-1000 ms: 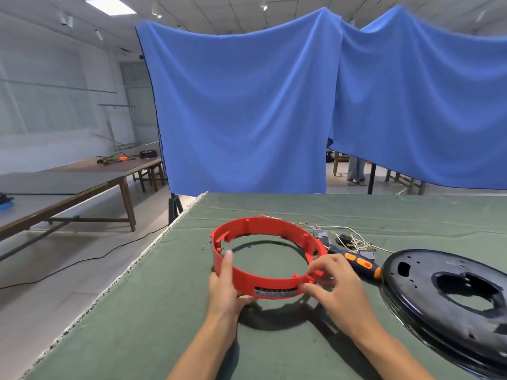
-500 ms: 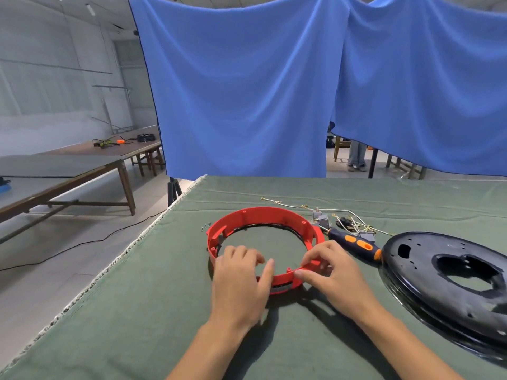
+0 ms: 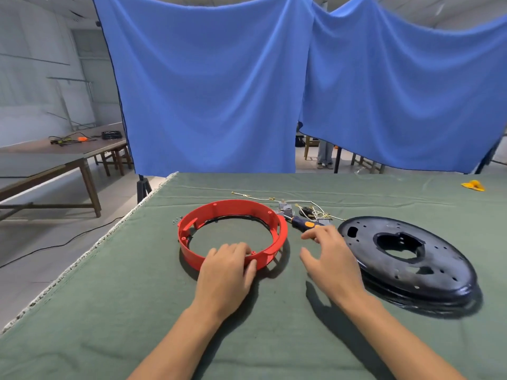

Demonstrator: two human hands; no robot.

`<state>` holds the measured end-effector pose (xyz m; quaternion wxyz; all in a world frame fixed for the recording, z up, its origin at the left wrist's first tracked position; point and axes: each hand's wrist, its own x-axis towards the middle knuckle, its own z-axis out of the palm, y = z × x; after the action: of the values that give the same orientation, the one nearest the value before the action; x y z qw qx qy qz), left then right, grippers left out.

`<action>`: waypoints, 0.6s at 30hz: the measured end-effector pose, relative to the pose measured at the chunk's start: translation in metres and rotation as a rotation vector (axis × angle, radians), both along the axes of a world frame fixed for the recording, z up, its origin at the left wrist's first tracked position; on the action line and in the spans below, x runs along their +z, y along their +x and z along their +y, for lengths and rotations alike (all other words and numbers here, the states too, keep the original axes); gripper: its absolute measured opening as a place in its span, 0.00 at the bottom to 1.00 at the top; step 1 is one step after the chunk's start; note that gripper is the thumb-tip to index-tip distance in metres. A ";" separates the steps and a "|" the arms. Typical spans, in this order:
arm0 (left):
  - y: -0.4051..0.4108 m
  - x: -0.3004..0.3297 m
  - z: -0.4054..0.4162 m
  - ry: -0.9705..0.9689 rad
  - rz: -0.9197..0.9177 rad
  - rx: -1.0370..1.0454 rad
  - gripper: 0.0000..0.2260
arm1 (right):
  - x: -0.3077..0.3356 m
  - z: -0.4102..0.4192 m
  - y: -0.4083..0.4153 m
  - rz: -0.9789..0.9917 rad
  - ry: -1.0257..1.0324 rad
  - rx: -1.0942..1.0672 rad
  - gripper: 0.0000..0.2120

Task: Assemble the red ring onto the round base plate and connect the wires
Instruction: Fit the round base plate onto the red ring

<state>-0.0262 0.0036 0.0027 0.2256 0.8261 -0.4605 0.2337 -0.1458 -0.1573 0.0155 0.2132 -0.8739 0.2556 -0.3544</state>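
Red ring lies flat, opening up — left hand grips its near rim; right hand seemingly spread, empty.

A green cloth covers the table; blue drapes hang behind; a screwdriver lies on the cloth; a yellow object, perhaps crumpled material, sits far right.

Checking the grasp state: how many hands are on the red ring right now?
1. The left hand grips the red ring at its near rim. The right hand hovers open between ring and black base plate, touching neither.
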 end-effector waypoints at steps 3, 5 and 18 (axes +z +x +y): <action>-0.005 0.001 -0.003 -0.075 -0.123 0.016 0.10 | 0.005 -0.016 -0.026 0.215 -0.123 -0.229 0.19; -0.015 0.001 -0.010 -0.127 -0.198 -0.022 0.12 | 0.006 -0.029 -0.038 0.421 -0.181 -0.382 0.27; -0.031 -0.004 -0.013 -0.080 -0.053 -0.124 0.10 | 0.028 -0.044 -0.057 0.278 -0.347 -0.436 0.40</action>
<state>-0.0576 -0.0095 -0.0016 0.2604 0.7798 -0.5070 0.2591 -0.2026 -0.2011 0.0436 -0.0572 -0.8619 0.3993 -0.3073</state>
